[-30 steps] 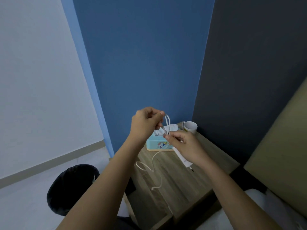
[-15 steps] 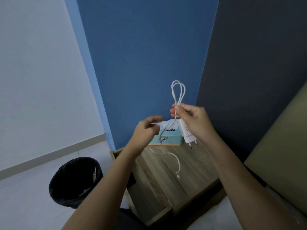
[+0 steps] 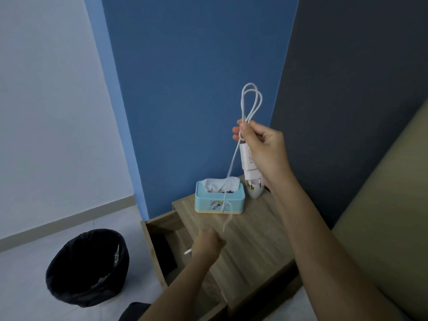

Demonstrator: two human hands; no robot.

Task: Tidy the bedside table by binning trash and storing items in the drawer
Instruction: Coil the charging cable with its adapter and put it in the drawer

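The right hand (image 3: 261, 147) grips a white charger (image 3: 248, 164) and looped cable (image 3: 251, 100) above the bedside table (image 3: 250, 237); the blurred left hand (image 3: 207, 244) pinches the cable's free end over the table's open drawer (image 3: 162, 249), bin (image 3: 86, 267) left of the table.

Bedroom in a home: small wooden bedside table (image 3: 250, 242) in a corner of blue walls (image 3: 196, 89), its drawer (image 3: 162, 249) pulled open. Tissue box (image 3: 220, 201) on the tabletop, padded headboard (image 3: 382, 216) on the right, black bin (image 3: 88, 267) on the pale floor.
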